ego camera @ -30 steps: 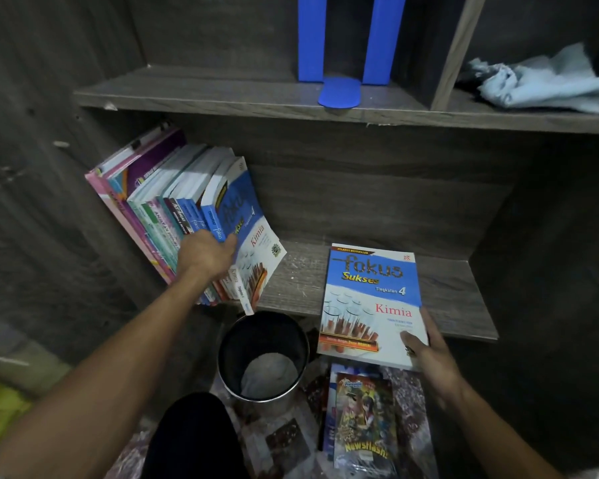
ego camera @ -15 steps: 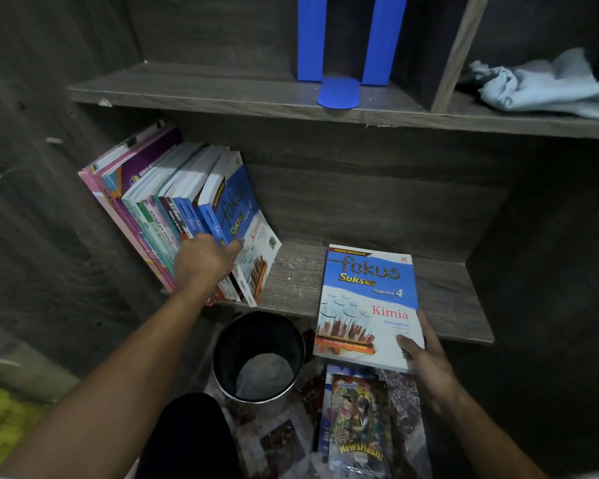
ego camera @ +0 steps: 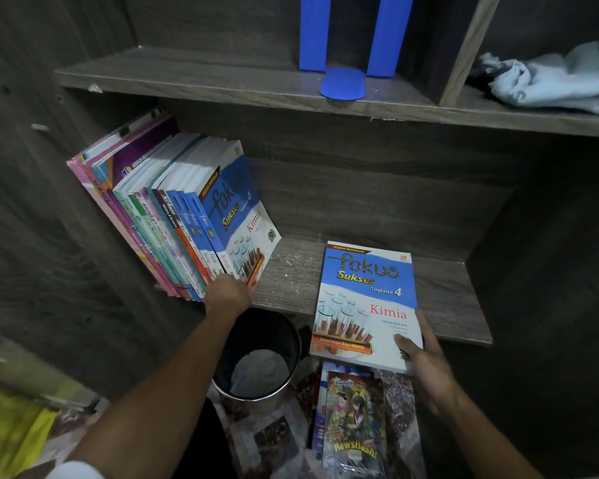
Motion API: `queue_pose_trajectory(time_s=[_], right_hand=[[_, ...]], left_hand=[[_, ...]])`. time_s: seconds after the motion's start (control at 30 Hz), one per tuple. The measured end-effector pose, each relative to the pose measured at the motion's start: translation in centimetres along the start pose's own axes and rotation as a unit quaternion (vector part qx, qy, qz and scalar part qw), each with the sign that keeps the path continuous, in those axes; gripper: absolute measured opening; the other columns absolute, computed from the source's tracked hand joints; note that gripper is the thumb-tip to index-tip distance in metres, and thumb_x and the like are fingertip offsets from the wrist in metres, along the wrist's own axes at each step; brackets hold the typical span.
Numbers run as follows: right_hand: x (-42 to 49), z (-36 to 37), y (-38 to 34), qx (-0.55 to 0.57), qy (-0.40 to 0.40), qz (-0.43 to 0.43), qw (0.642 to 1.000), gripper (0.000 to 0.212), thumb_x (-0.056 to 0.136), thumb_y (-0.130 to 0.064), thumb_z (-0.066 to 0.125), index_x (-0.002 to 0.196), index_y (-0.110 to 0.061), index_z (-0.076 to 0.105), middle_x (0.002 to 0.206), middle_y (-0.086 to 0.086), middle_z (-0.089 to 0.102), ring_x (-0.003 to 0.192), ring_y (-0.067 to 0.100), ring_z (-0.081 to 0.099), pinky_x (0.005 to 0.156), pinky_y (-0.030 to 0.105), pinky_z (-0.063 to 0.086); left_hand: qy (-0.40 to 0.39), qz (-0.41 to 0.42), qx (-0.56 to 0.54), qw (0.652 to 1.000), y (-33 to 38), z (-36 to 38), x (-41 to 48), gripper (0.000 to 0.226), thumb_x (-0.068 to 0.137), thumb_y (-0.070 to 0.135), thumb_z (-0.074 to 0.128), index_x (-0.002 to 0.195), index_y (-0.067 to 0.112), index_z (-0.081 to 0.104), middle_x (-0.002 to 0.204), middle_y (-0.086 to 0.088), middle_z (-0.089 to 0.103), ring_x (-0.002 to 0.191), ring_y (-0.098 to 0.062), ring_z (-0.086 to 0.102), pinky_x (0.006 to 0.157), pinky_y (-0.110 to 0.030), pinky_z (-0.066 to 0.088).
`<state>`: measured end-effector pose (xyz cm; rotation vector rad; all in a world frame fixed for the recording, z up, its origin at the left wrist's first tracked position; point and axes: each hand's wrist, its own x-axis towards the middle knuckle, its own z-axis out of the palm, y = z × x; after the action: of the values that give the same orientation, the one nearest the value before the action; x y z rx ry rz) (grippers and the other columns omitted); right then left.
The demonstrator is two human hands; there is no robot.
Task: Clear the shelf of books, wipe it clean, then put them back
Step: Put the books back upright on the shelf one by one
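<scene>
two hands are at the lower shelf [ego camera: 446, 295]. the right hand [ego camera: 426, 361] grips the loose fokus kimia book [ego camera: 363, 299] at its lower right corner, thumb on the cover and fingers along the right edge. the book lies face up, its top over the shelf board, its bottom jutting past the front edge. the left hand [ego camera: 227, 293] sits against the foot of the row of books [ego camera: 173, 216], which leans left at the shelf's left end. its fingers are hidden behind the knuckles, so i cannot tell their grip. a black bin [ego camera: 256, 354] stands below.
</scene>
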<state>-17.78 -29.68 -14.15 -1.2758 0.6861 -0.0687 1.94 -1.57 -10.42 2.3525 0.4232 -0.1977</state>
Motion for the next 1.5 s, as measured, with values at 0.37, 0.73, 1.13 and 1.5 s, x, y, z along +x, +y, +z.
queue_pose_trajectory(time_s=[0.37, 0.73, 1.13, 1.5], right_hand=[[-0.3, 0.3, -0.1, 0.012, -0.009, -0.009, 1.000, 0.059, 0.096, -0.004, 0.056, 0.139, -0.045, 0.046, 0.120, 0.005, 0.071, 0.103, 0.031, 0.071, 0.089, 0.063, 0.053], [-0.4, 0.5, -0.4, 0.032, -0.013, -0.002, 0.999, 0.060, 0.097, -0.002, 0.054, 0.140, -0.044, 0.045, 0.120, 0.007, 0.071, 0.102, 0.033, 0.071, 0.085, 0.060, 0.055], [-0.5, 0.5, -0.5, 0.029, 0.004, 0.014, 0.999, 0.067, 0.094, -0.002, 0.057, 0.138, -0.051, 0.044, 0.115, 0.007, 0.073, 0.099, 0.034, 0.072, 0.087, 0.064, 0.053], [-0.5, 0.7, -0.2, 0.037, 0.001, -0.006, 0.999, 0.062, 0.095, -0.002, 0.057, 0.141, -0.042, 0.046, 0.123, 0.004, 0.070, 0.106, 0.031, 0.070, 0.082, 0.049, 0.057]], left_hand=[[-0.178, 0.016, -0.151, 0.972, 4.0, 1.2, 0.5, 0.025, 0.085, 0.027, 0.060, 0.096, 0.005, 0.064, 0.095, -0.020, 0.068, 0.079, -0.030, 0.065, 0.075, -0.043, 0.056], [-0.187, 0.015, -0.285, 0.940, 6.0, 1.5, 4.0, 0.004, 0.096, 0.008, 0.053, 0.093, 0.009, 0.050, 0.084, -0.009, 0.060, 0.074, -0.022, 0.056, 0.067, -0.036, 0.040], [-0.023, 0.357, 0.673, 0.648, 1.9, 1.0, 0.4, 0.038, 0.091, 0.026, 0.058, 0.126, 0.012, 0.059, 0.136, -0.018, 0.054, 0.139, -0.039, 0.028, 0.114, -0.052, 0.023], [0.070, 0.492, 0.241, 0.834, -0.2, -6.0, -2.6, 0.015, 0.087, 0.028, 0.066, 0.092, 0.014, 0.070, 0.095, -0.003, 0.070, 0.092, -0.023, 0.059, 0.080, -0.038, 0.052]])
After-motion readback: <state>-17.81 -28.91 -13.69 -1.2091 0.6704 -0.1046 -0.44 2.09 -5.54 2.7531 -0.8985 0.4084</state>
